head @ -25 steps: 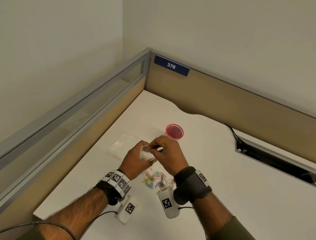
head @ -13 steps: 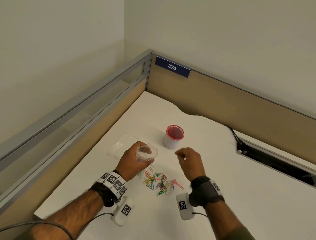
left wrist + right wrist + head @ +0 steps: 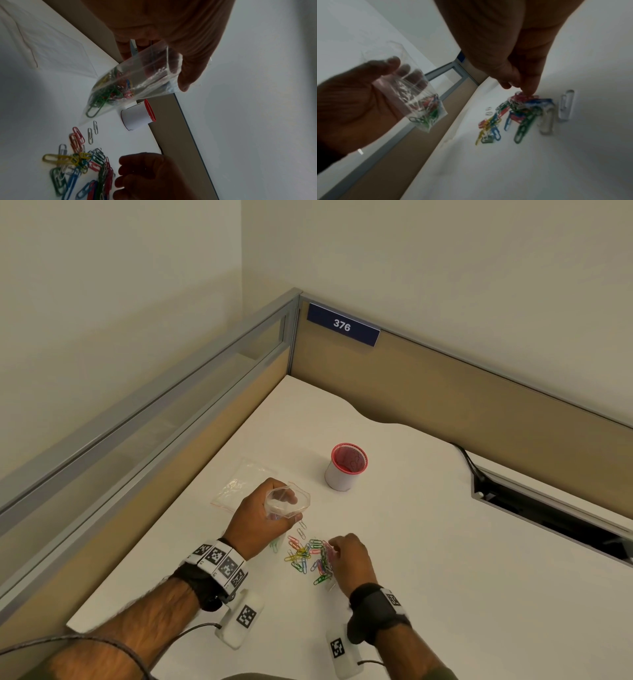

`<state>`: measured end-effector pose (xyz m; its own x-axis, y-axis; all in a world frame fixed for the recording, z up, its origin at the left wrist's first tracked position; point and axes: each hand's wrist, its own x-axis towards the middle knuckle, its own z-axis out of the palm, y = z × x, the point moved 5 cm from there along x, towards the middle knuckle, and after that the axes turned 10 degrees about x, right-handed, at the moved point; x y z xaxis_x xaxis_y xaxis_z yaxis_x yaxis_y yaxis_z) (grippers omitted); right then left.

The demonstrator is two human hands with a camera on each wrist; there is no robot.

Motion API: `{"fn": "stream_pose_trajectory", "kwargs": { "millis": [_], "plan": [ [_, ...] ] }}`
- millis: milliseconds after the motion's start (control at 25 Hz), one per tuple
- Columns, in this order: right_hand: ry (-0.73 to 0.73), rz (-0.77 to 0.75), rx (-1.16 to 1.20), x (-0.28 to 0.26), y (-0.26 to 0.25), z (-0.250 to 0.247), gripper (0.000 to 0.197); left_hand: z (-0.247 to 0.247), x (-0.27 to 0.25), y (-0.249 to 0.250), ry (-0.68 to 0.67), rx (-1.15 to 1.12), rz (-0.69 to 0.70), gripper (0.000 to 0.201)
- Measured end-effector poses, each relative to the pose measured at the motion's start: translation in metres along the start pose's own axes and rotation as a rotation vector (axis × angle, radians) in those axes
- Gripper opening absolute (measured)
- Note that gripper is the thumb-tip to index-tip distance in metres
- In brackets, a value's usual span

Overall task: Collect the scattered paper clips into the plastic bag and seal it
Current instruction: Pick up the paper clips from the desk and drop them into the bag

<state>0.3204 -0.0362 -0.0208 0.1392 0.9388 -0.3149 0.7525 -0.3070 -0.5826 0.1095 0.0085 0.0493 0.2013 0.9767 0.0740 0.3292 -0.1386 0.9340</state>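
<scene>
Under the right grip (image 3: 346, 556), whose fingertips (image 3: 529, 92) pinch into the pile, loose paper clips (image 3: 310, 558) lie on the white tabletop (image 3: 445, 577), while the left grip (image 3: 260, 515), just beside and above, clasps the open plastic bag (image 3: 130, 83) holding several clips.

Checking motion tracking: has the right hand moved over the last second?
Yes. The right hand has left the bag and dropped toward the camera, away from the red-rimmed cup, onto the clip pile.
</scene>
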Motion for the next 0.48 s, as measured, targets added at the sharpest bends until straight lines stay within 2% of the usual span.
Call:
{"fn": "stream_pose_trajectory", "kwargs": {
  "millis": [120, 200, 280, 360, 480],
  "plan": [
    [0.042, 0.021, 0.073, -0.007, 0.005, -0.015, 0.036, -0.002, 0.0, -0.001, 0.001, -0.02, -0.005, 0.035],
    [-0.016, 0.067, -0.011, -0.017, 0.014, -0.015, 0.059, -0.005, 0.0, -0.004, 0.008, -0.021, -0.017, 0.037],
    [-0.094, 0.069, -0.139, -0.025, 0.014, -0.004, 0.069, -0.006, -0.001, -0.006, 0.013, -0.015, -0.022, 0.037],
    [-0.125, 0.045, -0.192, -0.024, 0.006, 0.008, 0.062, -0.005, -0.002, -0.008, 0.013, -0.011, -0.023, 0.036],
    [-0.064, -0.024, -0.187, -0.01, -0.012, 0.013, 0.027, -0.005, -0.003, -0.007, 0.016, -0.006, -0.02, 0.034]
  ]
}}
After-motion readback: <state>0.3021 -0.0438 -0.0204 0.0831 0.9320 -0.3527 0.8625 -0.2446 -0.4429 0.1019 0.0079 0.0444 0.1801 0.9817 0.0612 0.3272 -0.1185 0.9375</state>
